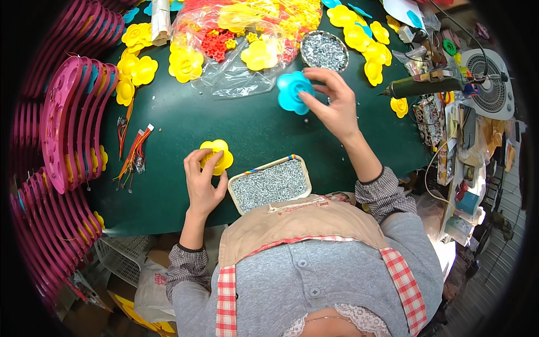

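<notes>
Between the thumb and fingers of my right hand (334,104) is a blue flower-shaped plastic piece (289,94), held up over the far middle of the table. My left hand (203,182) pinches a yellow flower-shaped plastic piece (223,160) close to the table's near side. Just right of that hand sits a shallow tray (270,184) full of small metal screws. Beyond my right hand stands a round dish (324,51) heaped with small silvery metal parts.
A clear plastic bag (236,84) with red and yellow star pieces lies at the back. Yellow flower pieces (144,70) are piled beside it. Wires with connectors (136,150) lie left. Pink curved frames (59,123) stack along the left edge. A power screwdriver (424,84) hangs right, near a fan (488,84).
</notes>
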Demonstrator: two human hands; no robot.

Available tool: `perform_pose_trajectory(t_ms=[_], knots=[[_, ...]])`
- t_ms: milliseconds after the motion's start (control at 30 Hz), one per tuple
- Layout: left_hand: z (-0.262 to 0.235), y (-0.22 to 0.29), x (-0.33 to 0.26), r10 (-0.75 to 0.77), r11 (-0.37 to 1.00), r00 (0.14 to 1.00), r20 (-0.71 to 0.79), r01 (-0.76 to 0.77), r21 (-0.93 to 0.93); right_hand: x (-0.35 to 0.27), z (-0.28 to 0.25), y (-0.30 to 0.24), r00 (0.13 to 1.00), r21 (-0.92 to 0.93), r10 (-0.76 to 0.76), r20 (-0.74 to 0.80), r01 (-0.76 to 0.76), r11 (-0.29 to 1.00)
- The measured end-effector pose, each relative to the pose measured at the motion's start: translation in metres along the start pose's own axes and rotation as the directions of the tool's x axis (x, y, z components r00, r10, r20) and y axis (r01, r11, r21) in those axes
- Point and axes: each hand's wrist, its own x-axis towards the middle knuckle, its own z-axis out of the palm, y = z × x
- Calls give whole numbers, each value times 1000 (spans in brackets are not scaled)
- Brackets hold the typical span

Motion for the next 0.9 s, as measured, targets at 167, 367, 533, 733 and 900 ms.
perform_pose_trajectory(t_ms=[167,367,533,733,900], knots=[[0,-6,-2,19,1000,1000,-8,-19,7,-5,16,15,927,-210,-161,337,241,948],[3,-18,-12,-47,995,990,-129,59,86,-46,-22,23,942,-462,59,331,107,880],[-2,6,19,26,999,991,-135,-20,49,-53,-29,21,936,-485,23,351,161,860],[32,48,72,168,982,974,152,-150,-118,-15,-72,10,984,-300,98,-150,-140,944],[51,58,89,292,948,919,266,-241,-208,21,-85,14,977,-289,-18,-213,-46,956]])
